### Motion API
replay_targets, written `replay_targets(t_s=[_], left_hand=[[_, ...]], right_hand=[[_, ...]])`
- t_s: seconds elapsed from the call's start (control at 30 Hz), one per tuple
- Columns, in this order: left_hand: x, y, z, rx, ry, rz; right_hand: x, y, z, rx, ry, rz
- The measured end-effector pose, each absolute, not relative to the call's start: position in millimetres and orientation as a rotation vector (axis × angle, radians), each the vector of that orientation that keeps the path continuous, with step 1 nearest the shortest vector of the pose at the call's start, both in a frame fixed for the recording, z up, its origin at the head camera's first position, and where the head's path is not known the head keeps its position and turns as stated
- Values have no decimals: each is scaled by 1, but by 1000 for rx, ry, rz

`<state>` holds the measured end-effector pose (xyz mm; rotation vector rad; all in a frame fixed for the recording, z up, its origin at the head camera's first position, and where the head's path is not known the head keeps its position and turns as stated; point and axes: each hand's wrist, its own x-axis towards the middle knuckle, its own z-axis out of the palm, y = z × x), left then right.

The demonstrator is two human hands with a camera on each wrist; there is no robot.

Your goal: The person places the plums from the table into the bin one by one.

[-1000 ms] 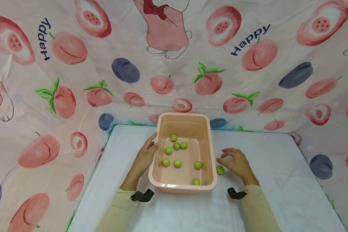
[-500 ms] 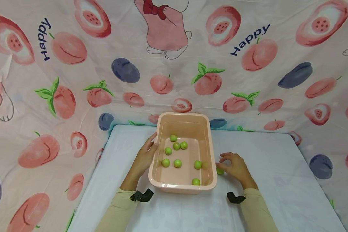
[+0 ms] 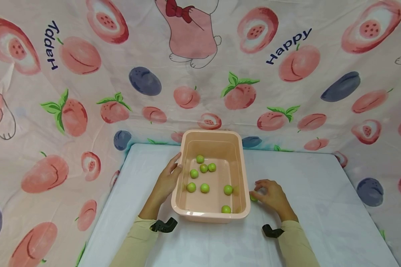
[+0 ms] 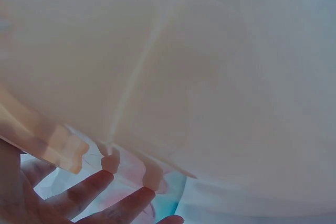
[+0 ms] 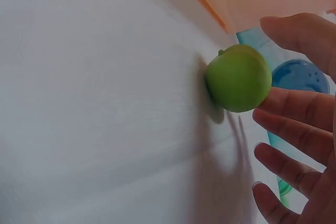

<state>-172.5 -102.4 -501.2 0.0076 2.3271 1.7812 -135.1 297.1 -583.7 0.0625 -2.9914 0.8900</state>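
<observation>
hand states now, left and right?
Left hand: open, straight fingers resting against the side of the basin.
Right hand: fingers curled, pinching the green fruit on the table.

Your right hand has come down and in toward the small round green fruit lying on the white table beside the peach plastic tub. A second ago the hand hovered with its fingers spread above the fruit, which showed in full. Now your fingers have curled over it, the thumb and forefinger closing on either side, and from the head view only a sliver of green shows past your fingertips.
</observation>
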Motion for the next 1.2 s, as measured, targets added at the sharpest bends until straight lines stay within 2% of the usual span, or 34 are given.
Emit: replay_targets(t_s=[0.9,1.2], left_hand=[[-172,-102,-501,10,2325,1784],[-172,-102,-502,18,2323,1794]], right_hand=[[-130,297,-590,-26,-3036,867],[-129,297,-591,20,-3009,846]])
